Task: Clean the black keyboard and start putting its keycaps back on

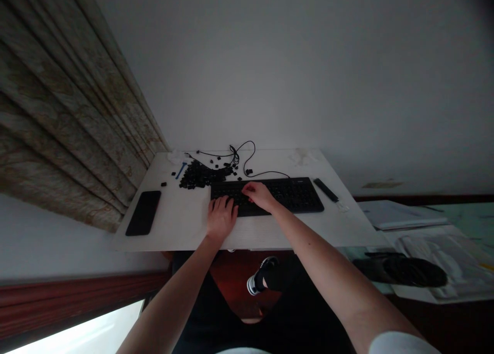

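A black keyboard (299, 195) lies across the white table, its cable running from the back edge. My left hand (222, 217) rests at the keyboard's left front, palm down, its fingers stretched out onto the keys' area. Above the middle-left of the keyboard, my right hand (258, 194) has thumb and fingertips pinched together. Whatever it pinches is too small to make out. Behind the left part of the keyboard is a heap of loose black keycaps (196, 175), with several more scattered around it.
A blue tool (181, 170) lies left of the heap. A black phone (143, 213) is at the table's left front. Right of the keyboard lies a dark narrow bar (326, 190). The coiled cable (234, 154) is near the wall; a curtain (77, 96) hangs left.
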`<move>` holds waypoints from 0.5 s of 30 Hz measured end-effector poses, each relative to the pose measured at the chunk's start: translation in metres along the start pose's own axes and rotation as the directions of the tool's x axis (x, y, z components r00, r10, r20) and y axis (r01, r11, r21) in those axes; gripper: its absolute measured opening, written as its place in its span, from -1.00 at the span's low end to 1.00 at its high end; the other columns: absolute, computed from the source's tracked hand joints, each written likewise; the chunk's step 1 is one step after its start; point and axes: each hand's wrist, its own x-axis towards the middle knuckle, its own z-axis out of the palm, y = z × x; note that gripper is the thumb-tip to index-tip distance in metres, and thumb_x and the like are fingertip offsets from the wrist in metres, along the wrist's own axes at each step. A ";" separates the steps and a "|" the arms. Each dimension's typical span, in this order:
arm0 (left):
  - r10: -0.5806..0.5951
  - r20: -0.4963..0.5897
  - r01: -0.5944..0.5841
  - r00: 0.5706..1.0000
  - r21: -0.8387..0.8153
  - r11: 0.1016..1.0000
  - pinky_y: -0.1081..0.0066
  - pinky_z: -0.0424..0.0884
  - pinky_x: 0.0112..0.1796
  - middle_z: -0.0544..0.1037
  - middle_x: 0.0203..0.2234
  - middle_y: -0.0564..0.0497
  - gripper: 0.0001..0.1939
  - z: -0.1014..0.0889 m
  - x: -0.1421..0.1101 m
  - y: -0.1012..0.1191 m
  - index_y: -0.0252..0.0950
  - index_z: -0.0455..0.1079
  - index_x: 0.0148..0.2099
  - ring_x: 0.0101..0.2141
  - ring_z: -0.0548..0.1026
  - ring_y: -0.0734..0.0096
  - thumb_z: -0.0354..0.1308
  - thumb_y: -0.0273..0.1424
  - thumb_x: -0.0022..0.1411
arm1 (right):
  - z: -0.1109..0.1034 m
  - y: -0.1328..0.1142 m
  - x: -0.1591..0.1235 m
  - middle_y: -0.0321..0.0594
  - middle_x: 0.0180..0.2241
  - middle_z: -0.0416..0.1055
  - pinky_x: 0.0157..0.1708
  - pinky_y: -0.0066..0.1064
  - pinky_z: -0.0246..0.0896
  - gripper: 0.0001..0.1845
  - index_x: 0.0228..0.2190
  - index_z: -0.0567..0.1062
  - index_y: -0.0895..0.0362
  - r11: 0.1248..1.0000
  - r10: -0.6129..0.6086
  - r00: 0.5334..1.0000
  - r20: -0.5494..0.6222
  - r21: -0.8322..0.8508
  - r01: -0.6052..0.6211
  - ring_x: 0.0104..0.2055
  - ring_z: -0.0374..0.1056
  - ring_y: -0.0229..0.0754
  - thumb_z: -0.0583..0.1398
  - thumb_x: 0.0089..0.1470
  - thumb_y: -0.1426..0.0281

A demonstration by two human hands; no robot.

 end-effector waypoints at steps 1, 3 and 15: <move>-0.001 -0.001 0.001 1.000 -0.002 1.000 0.03 0.25 0.10 0.53 -0.02 -0.20 -0.69 0.000 0.000 0.000 -0.29 0.45 0.05 0.01 0.44 0.05 0.01 -0.31 0.39 | 0.000 0.001 0.000 -0.33 -0.55 0.44 -0.54 -0.55 0.20 -0.89 -0.38 0.53 0.17 1.000 -0.004 1.000 0.002 -0.004 0.004 -0.58 0.33 -0.34 0.22 0.13 0.39; -0.003 -0.003 0.003 1.000 -0.005 1.000 0.03 0.24 0.10 0.53 -0.02 -0.19 -0.70 0.000 0.000 0.000 -0.28 0.45 0.04 0.00 0.44 0.06 0.01 -0.31 0.39 | 0.001 0.001 0.000 -0.33 -0.56 0.43 -0.54 -0.55 0.19 -0.87 -0.38 0.54 0.17 1.000 -0.006 1.000 0.009 -0.023 0.006 -0.58 0.32 -0.34 0.22 0.13 0.37; -0.026 -0.009 0.026 1.000 -0.038 0.999 -0.02 0.19 0.13 0.55 -0.07 -0.16 -0.75 -0.002 0.004 0.000 -0.26 0.46 -0.02 -0.03 0.45 0.07 0.03 -0.32 0.37 | 0.006 -0.032 0.015 -0.25 -0.45 0.54 -0.43 -0.53 0.18 -0.92 -0.43 0.61 0.17 0.967 -0.020 0.982 0.189 -0.247 0.067 -0.43 0.39 -0.29 0.27 0.03 0.45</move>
